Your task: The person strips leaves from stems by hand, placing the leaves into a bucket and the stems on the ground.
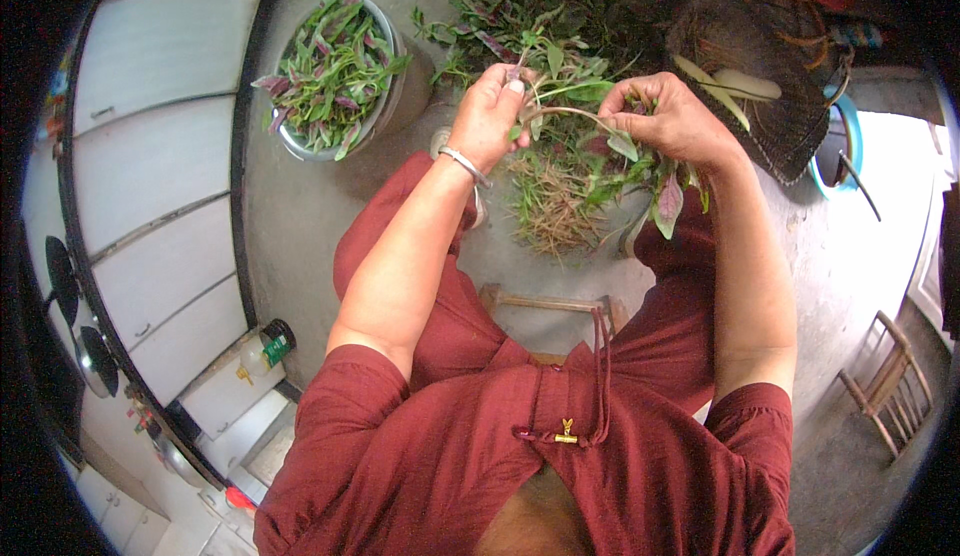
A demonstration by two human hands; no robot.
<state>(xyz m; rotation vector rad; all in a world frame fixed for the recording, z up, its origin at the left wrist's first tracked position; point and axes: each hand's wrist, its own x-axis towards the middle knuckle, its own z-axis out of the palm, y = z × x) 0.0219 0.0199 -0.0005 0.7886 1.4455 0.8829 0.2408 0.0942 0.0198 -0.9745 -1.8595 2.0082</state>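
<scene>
My left hand (491, 113), with a silver bangle at its wrist, pinches a leafy stem (523, 57) between thumb and fingers. A long pale stem (562, 110) curves from there to my right hand (652, 117), whose thumb and fingers are closed on it and on more green and purple leaves (667, 203) hanging below. Under and beyond both hands, a heap of leafy greens (555, 15) lies on the concrete floor. Nearer my legs is a small pile of cut roots or stalks (559, 214). To the left, a round metal container (394, 38) is heaped with green and purple leaves.
A dark woven basket (795, 143) with long pale vegetables (720, 90) stands at upper right, beside a blue-rimmed bucket (853, 135). White cabinets (161, 128) line the left. A small wooden chair (889, 387) is at lower right; a bottle (262, 353) stands at lower left.
</scene>
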